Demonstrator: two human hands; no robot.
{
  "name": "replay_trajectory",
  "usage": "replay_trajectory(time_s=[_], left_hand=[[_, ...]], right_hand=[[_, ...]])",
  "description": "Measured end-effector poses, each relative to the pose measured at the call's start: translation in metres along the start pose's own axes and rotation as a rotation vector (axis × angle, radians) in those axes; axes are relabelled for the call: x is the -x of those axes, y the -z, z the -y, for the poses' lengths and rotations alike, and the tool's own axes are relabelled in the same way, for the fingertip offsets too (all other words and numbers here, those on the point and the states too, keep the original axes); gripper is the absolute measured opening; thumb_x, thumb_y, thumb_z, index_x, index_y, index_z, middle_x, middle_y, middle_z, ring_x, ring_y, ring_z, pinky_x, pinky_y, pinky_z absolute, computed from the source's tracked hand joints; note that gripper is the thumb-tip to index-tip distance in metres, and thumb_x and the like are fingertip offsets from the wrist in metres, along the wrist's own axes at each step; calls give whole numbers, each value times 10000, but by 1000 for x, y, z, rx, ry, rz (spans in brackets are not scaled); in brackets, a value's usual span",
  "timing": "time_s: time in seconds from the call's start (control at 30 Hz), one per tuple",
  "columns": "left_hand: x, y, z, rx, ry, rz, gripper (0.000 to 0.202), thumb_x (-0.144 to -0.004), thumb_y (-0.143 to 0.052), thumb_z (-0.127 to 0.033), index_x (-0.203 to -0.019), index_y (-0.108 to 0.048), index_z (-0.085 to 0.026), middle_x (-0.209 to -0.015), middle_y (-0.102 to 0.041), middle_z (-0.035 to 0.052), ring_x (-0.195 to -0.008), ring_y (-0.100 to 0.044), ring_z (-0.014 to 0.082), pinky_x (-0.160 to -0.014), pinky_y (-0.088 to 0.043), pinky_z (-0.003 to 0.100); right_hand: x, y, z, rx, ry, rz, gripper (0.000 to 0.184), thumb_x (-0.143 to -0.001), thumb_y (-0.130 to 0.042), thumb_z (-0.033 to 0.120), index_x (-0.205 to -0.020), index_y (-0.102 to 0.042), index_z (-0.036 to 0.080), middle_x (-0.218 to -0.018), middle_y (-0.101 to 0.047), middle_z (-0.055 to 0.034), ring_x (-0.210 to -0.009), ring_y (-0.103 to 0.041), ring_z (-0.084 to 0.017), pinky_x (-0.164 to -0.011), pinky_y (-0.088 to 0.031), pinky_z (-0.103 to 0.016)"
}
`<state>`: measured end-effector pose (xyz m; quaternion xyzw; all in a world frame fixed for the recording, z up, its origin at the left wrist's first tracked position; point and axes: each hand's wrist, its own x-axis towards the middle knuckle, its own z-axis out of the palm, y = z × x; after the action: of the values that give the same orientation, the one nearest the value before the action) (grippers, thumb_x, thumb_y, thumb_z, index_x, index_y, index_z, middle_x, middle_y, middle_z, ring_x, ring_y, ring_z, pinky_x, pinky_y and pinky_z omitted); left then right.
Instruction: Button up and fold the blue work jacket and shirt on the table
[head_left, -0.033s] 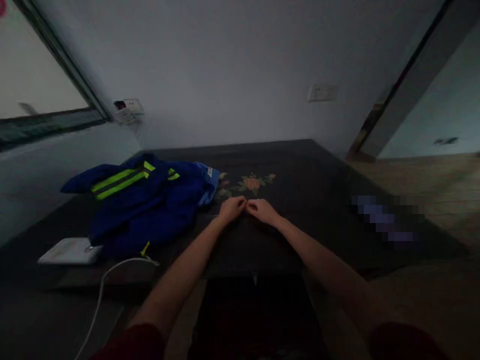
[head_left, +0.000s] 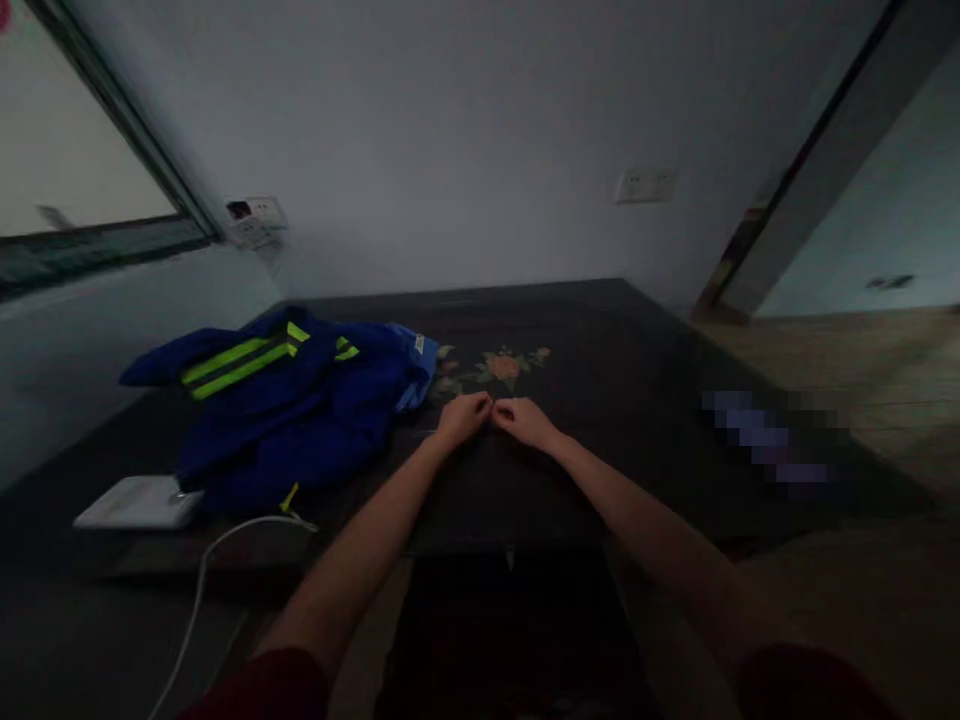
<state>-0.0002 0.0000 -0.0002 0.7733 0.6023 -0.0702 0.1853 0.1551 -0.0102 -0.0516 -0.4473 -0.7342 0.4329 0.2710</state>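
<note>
My left hand [head_left: 463, 415] and my right hand [head_left: 526, 422] meet at the fingertips above the dark table [head_left: 592, 330]. Both have curled fingers, pinched closed against the thumbs. Anything between them is too small or too dim to make out. Just beyond the hands lies a printed flower pattern [head_left: 504, 366] on the tabletop. To the left, closest to my left hand, is a crumpled blue garment [head_left: 300, 420] with yellow-green and grey reflective stripes. Its lighter blue end carries a small white label.
A white flat box-like object [head_left: 139, 502] sits at the table's left front, with a white cable [head_left: 204, 570] hanging over the edge nearby. On the right is a blurred-out patch [head_left: 757, 435]. Wall sockets [head_left: 645, 185] and a window [head_left: 82, 120] are behind.
</note>
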Motion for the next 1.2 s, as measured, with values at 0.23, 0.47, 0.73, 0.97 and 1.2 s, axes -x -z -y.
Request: replay_trajectory(time_s=[0.23,0.47,0.73,0.97,1.2], left_hand=[[1,1,0,-2,8,-3,281,-911,-384,-329,-902,-651,-240,-903,-702,41,-832,-632,180,-640,-389,231],[1,2,0,3,-4,-6,252,-892,-407,-307,-879,-649,-237,-881,-699,40,-809,-628,180,-625,-381,233],[3,21,0,0,30,-101,241,-878,-444,-333,-841,-653,-219,-828,-689,60,-768,-627,194,-630,-396,248],[10,83,33,411,39,-563,232,-881,-437,-286,-990,-602,-165,-819,-654,37,-734,-616,151,-675,-470,240],[66,193,129,-107,236,-1012,415,-775,-593,-240,-1173,-560,-125,-1198,-561,119,-1203,-434,263,-1050,-306,478]], right_hand=[[1,4,4,-9,-2,25,173,-816,-505,233,-717,-627,162,-631,-571,10,-580,-436,-98,-559,-245,-217],[2,5,7,-12,-13,30,177,-823,-505,246,-730,-630,161,-638,-580,5,-583,-453,-102,-561,-254,-218],[2,6,4,-7,-20,42,149,-807,-522,205,-786,-664,163,-685,-620,-9,-610,-488,-110,-570,-272,-219],[2,5,0,-16,-21,46,165,-835,-527,222,-811,-681,168,-688,-625,-5,-621,-512,-104,-575,-293,-206],[3,7,1,-14,-17,56,157,-835,-532,219,-812,-680,171,-698,-624,0,-625,-507,-99,-581,-294,-205]])
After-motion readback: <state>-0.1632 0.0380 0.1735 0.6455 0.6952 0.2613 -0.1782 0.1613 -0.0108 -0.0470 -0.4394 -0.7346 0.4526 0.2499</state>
